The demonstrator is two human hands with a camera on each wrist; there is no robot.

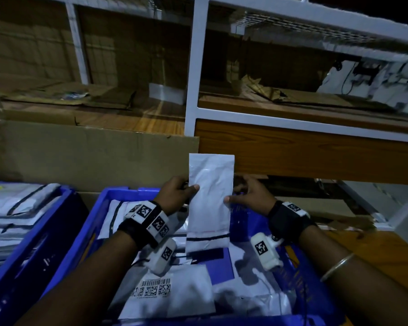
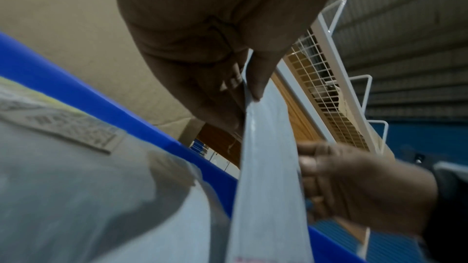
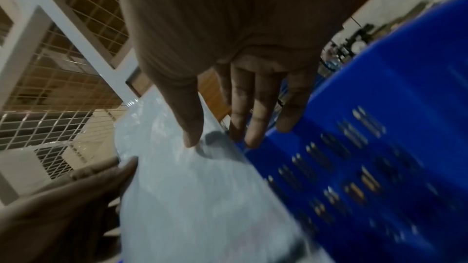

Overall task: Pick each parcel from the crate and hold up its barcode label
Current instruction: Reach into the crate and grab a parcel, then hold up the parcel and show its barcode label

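Head view: both hands, left hand (image 1: 177, 191) and right hand (image 1: 250, 194), pinch one parcel (image 1: 210, 198) upright above the crate (image 1: 80, 234); no label shows, more parcels remain.

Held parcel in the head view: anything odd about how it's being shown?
Yes. The parcel, pinched at its edges by the left hand and right hand above the blue crate, shows a plain white face with no barcode label; any label must be on the far side.
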